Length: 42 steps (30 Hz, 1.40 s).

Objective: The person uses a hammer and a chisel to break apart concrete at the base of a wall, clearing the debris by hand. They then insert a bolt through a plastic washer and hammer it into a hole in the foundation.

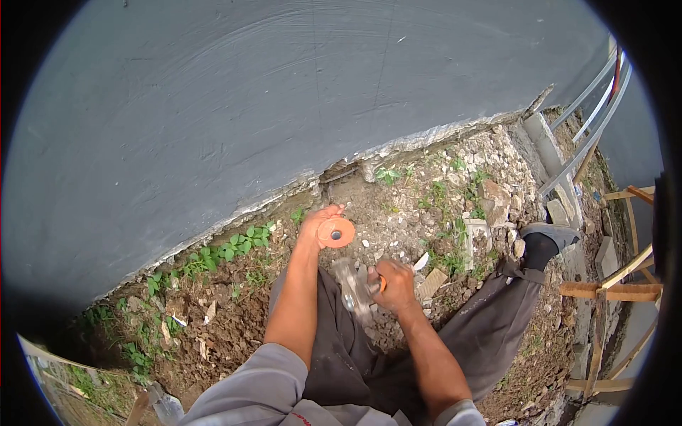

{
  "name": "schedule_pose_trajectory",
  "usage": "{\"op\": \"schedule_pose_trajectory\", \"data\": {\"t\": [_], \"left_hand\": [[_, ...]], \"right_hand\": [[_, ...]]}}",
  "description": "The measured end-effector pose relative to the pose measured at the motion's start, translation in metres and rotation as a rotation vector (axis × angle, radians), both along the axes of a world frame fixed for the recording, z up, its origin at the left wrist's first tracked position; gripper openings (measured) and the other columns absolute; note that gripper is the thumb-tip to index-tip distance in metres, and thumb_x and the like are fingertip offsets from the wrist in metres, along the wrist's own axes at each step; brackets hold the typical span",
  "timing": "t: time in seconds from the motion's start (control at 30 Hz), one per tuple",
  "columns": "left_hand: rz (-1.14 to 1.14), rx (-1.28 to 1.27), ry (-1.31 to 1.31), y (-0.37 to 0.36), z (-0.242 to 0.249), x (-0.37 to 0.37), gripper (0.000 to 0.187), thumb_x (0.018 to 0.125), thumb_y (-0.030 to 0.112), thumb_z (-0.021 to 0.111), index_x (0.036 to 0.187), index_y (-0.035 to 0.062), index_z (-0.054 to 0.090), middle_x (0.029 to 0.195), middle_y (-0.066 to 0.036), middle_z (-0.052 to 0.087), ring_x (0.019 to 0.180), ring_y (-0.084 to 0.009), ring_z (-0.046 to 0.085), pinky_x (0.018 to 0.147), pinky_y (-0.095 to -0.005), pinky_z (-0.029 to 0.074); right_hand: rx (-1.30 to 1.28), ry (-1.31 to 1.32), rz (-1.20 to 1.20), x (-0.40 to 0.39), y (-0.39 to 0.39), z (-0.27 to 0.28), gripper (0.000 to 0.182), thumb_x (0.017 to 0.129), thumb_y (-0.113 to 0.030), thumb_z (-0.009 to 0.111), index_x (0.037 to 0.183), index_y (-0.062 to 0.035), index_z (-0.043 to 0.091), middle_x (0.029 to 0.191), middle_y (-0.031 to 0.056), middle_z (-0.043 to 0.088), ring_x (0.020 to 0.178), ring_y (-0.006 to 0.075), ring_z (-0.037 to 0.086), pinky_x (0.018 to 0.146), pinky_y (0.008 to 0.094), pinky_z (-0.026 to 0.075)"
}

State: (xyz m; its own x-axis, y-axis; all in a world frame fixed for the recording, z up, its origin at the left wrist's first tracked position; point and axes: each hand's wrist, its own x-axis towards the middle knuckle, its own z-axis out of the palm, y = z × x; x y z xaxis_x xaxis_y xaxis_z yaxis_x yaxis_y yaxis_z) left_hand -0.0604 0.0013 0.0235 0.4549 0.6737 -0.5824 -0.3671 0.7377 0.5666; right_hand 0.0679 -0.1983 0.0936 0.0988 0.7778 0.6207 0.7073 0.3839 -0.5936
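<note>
1. Blurring hides the grey metal tool [353, 290] clenched in the right hand [395, 284]; its shape is unclear.
2. Flat round orange disc [336, 232] with a dark centre hole, pinched by the raised left hand [317, 221].
3. Both hands sit just below the grey plastered wall [249, 106], over rubble-strewn soil [419, 206].

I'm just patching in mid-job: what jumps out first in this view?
The orange disc stands out at centre, held up in the left hand against the brown rubble. Just below it, the right hand has its grip shut on a blurred hammer, over the person's dark trousers. Behind both, a big grey plastered wall fills the upper picture, its broken base edge meeting stony soil with small weeds.
</note>
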Motion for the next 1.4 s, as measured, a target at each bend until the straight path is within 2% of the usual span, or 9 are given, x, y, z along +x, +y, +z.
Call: {"op": "schedule_pose_trajectory", "data": {"t": [0.1, 0.33, 0.5, 0.73, 0.87, 1.0, 1.03, 1.13, 1.4], "left_hand": [[0.006, 0.016, -0.019, 0.001, 0.007, 0.004, 0.01, 0.081, 0.006, 0.071, 0.082, -0.0003, 0.064, 0.07, -0.004, 0.061, 0.056, -0.0141, 0.058, 0.049, -0.029, 0.048], [0.029, 0.052, 0.133, 0.002, 0.009, 0.006, 0.009, 0.08, 0.003, 0.072, 0.082, -0.0033, 0.065, 0.072, -0.008, 0.064, 0.055, -0.0166, 0.061, 0.046, -0.0305, 0.049], [0.061, 0.066, 0.009, 0.021, -0.021, 0.011, 0.011, 0.081, 0.005, 0.072, 0.083, -0.004, 0.065, 0.071, -0.009, 0.065, 0.053, -0.0175, 0.062, 0.045, -0.0317, 0.05], [-0.034, 0.063, -0.083, 0.022, -0.043, 0.003, 0.011, 0.083, 0.006, 0.07, 0.086, -0.0031, 0.065, 0.071, -0.008, 0.065, 0.056, -0.018, 0.063, 0.046, -0.0333, 0.052], [-0.08, 0.078, -0.071, 0.024, -0.041, 0.006, 0.011, 0.083, 0.007, 0.069, 0.086, -0.0021, 0.065, 0.073, -0.008, 0.065, 0.058, -0.0176, 0.063, 0.047, -0.0343, 0.052], [-0.107, 0.043, 0.268, 0.007, -0.023, 0.022, 0.009, 0.082, 0.007, 0.068, 0.087, -0.0005, 0.065, 0.074, -0.008, 0.064, 0.056, -0.017, 0.061, 0.049, -0.0336, 0.051], [-0.327, 0.06, 0.051, 0.024, -0.088, 0.014, 0.01, 0.084, 0.012, 0.067, 0.084, 0.0032, 0.063, 0.074, -0.007, 0.063, 0.06, -0.0171, 0.061, 0.049, -0.0325, 0.051], [-0.517, 0.048, 0.229, -0.026, -0.018, 0.043, 0.012, 0.084, 0.013, 0.068, 0.083, 0.0023, 0.064, 0.075, -0.006, 0.062, 0.058, -0.0164, 0.059, 0.049, -0.0317, 0.049], [-0.037, 0.022, 0.213, -0.022, -0.023, 0.057, 0.015, 0.081, 0.012, 0.059, 0.068, 0.0073, 0.055, 0.062, -0.002, 0.051, 0.048, -0.016, 0.05, 0.049, -0.0319, 0.046]], "right_hand": [[-0.846, -0.016, -0.269, 0.002, 0.003, 0.006, 0.013, 0.07, -0.008, 0.068, 0.074, -0.001, 0.057, 0.073, 0.0203, 0.062, 0.074, 0.0411, 0.063, 0.066, 0.0457, 0.05], [0.086, 0.173, 0.066, -0.015, -0.006, 0.025, 0.014, 0.069, 0.0, 0.066, 0.071, 0.0009, 0.052, 0.063, 0.0137, 0.049, 0.057, 0.0352, 0.053, 0.053, 0.0383, 0.043], [-0.926, 0.08, -0.234, -0.013, 0.006, 0.009, 0.019, 0.072, -0.013, 0.067, 0.084, -0.0005, 0.063, 0.078, 0.023, 0.065, 0.078, 0.0402, 0.064, 0.068, 0.0442, 0.05], [-0.094, 0.115, -0.066, -0.024, -0.013, 0.014, 0.015, 0.072, -0.007, 0.067, 0.071, -0.0027, 0.053, 0.066, 0.0169, 0.056, 0.067, 0.0386, 0.061, 0.064, 0.0457, 0.047], [-0.998, 0.025, -0.223, -0.015, 0.012, -0.006, 0.02, 0.077, -0.021, 0.064, 0.082, -0.0015, 0.065, 0.077, 0.0216, 0.065, 0.077, 0.0395, 0.063, 0.07, 0.0455, 0.049], [-1.0, 0.274, -0.196, -0.014, -0.03, 0.015, 0.03, 0.08, -0.03, 0.066, 0.086, -0.0012, 0.067, 0.078, 0.0236, 0.065, 0.079, 0.0412, 0.063, 0.071, 0.0461, 0.049], [-0.893, 0.266, -0.217, -0.012, -0.045, 0.009, 0.032, 0.079, -0.03, 0.068, 0.084, 0.0008, 0.066, 0.072, 0.0235, 0.063, 0.071, 0.0392, 0.063, 0.066, 0.0445, 0.048], [-0.913, 0.435, -0.295, -0.005, -0.076, 0.014, 0.031, 0.079, -0.027, 0.07, 0.082, 0.0031, 0.064, 0.064, 0.0217, 0.06, 0.06, 0.035, 0.061, 0.058, 0.0422, 0.046], [-0.74, 0.604, -0.423, 0.007, -0.096, -0.006, 0.025, 0.08, -0.016, 0.071, 0.071, 0.0023, 0.057, 0.055, 0.0009, 0.051, 0.052, 0.0086, 0.042, 0.049, 0.0303, 0.035]]}}
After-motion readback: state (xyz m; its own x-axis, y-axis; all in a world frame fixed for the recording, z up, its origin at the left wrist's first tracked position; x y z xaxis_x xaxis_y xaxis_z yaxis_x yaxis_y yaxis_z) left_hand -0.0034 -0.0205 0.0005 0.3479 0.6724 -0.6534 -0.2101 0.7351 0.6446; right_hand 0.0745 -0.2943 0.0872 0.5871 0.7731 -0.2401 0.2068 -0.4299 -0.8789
